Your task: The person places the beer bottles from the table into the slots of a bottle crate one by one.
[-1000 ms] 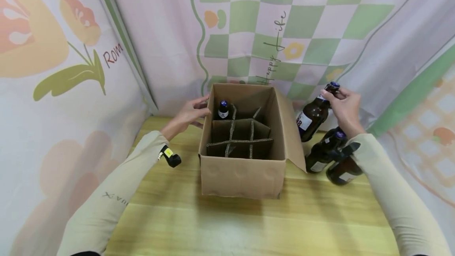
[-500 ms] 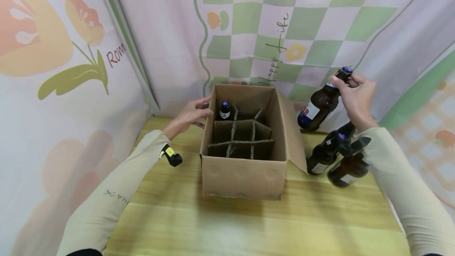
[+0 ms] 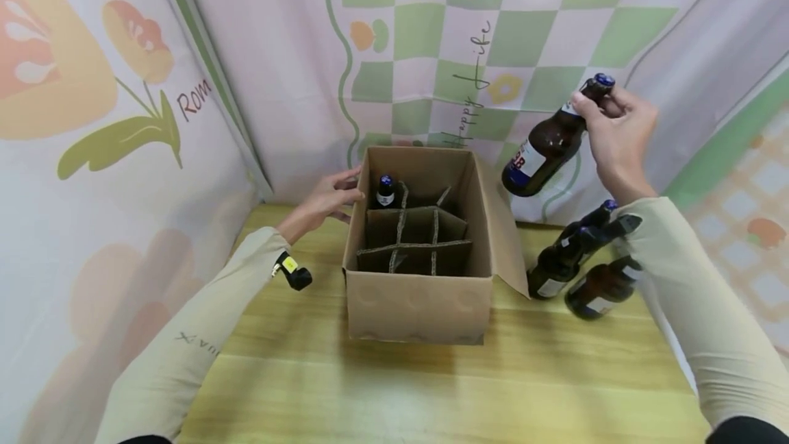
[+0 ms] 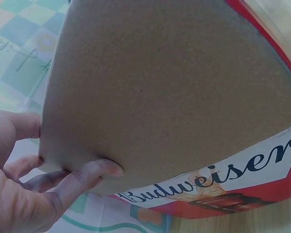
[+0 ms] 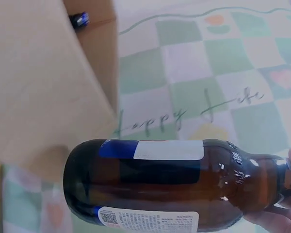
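Note:
A cardboard box stands at the middle of the table, its top open over cardboard dividers. One blue-capped bottle is in its back left compartment. My left hand holds the box by its left side near the back; in the left wrist view its fingers press the brown cardboard at a corner. Raised right of the box, a brown beer bottle is gripped by the neck in my right hand. It hangs tilted, base toward the box; the right wrist view shows its label.
Several more dark bottles stand right of the box under my right forearm, partly hidden by the wrist camera. A side flap sticks out toward them. A patterned curtain hangs behind the wooden table.
My right hand has lifted the beer bottle from low beside the box, moving it up and slightly right, then back left. My left hand stays at the box.

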`<act>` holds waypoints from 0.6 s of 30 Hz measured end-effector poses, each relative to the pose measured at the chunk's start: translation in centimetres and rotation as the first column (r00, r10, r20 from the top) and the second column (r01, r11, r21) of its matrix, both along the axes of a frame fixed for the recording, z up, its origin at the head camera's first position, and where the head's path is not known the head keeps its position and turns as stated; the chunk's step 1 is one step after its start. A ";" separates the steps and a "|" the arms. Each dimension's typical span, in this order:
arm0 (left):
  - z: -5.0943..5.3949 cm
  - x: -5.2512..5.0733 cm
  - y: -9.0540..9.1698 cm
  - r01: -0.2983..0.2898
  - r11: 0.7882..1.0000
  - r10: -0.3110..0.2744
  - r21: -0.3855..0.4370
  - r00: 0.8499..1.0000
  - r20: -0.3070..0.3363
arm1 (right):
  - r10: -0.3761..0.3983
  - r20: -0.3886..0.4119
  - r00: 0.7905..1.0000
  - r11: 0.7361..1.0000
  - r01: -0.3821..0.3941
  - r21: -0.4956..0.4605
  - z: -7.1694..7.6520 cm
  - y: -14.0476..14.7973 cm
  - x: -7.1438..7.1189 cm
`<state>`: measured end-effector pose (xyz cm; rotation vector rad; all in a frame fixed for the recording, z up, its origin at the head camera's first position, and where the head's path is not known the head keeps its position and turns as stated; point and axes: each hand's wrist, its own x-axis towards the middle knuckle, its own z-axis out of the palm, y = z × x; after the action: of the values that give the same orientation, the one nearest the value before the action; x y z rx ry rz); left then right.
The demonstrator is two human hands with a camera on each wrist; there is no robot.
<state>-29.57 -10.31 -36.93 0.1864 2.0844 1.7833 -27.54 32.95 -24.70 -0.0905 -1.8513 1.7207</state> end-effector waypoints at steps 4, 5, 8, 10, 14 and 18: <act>0.1 0.2 0.0 -0.002 1.000 0.002 0.015 1.000 0.001 | 0.074 -0.134 0.988 0.980 -0.097 -0.173 0.8 -1.2 0.0; 0.2 0.3 -0.1 -0.007 1.000 0.007 0.015 1.000 0.000 | 0.086 -0.155 0.984 0.975 -0.115 -0.190 0.9 -1.6 0.0; 0.3 0.4 -0.3 -0.010 1.000 0.010 0.017 1.000 0.001 | 0.096 -0.201 0.975 0.966 -0.140 -0.216 1.3 -2.8 -0.1; 0.2 0.4 -0.3 -0.011 1.000 0.011 0.018 1.000 0.004 | 0.092 -0.223 0.971 0.967 -0.140 -0.212 1.6 -3.6 -0.1; 0.0 0.5 -0.3 -0.019 1.000 0.019 0.018 1.000 0.006 | 0.108 -0.221 0.969 0.972 -0.150 -0.179 2.1 -5.4 -0.2; -0.2 0.7 -0.3 -0.038 0.999 0.037 0.017 0.999 0.012 | 0.156 -0.184 0.970 0.971 -0.185 -0.153 2.1 -7.1 -0.6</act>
<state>-28.89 -10.63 -37.16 0.1421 2.0774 1.8206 -28.16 25.81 -22.55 0.1505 -1.6257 1.9381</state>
